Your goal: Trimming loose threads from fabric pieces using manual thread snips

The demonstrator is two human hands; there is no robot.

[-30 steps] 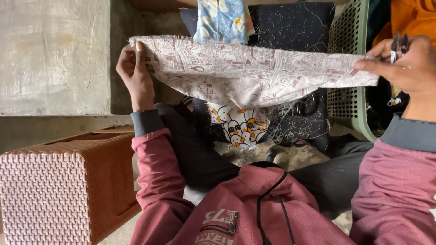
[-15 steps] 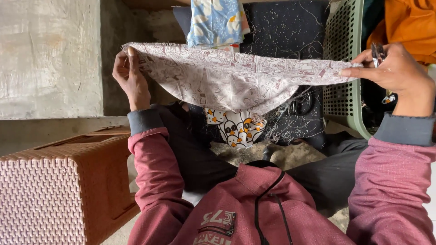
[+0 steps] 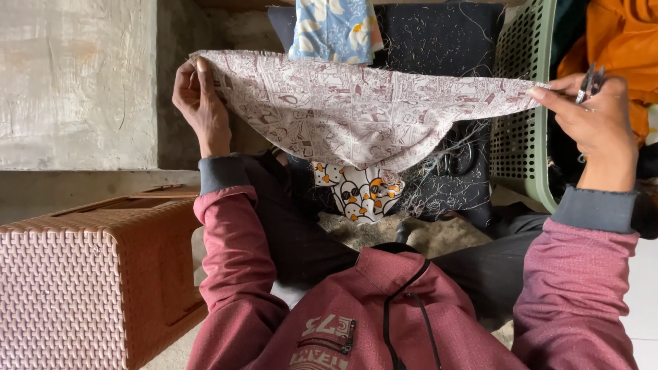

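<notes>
A pale cloth with a dark red line-drawn print point(image 3: 356, 109) is stretched level in front of me. My left hand point(image 3: 200, 103) pinches its left corner. My right hand point(image 3: 593, 120) pinches the right corner and also holds small metal thread snips point(image 3: 589, 81) between the fingers. The cloth's middle sags over my lap. Below it lies a white fabric piece with black and orange figures point(image 3: 360, 195). Loose threads hang off the cloth's right underside.
A brown woven basket point(image 3: 89, 274) stands at the lower left. A green perforated plastic basket point(image 3: 521, 103) with orange fabric point(image 3: 617, 34) is at the right. Dark fabric point(image 3: 439, 41) and a blue floral piece point(image 3: 332, 27) lie ahead. A concrete wall is at left.
Both hands have lifted slightly and pulled the cloth tauter; the right hand has shifted left and up while keeping the snips.
</notes>
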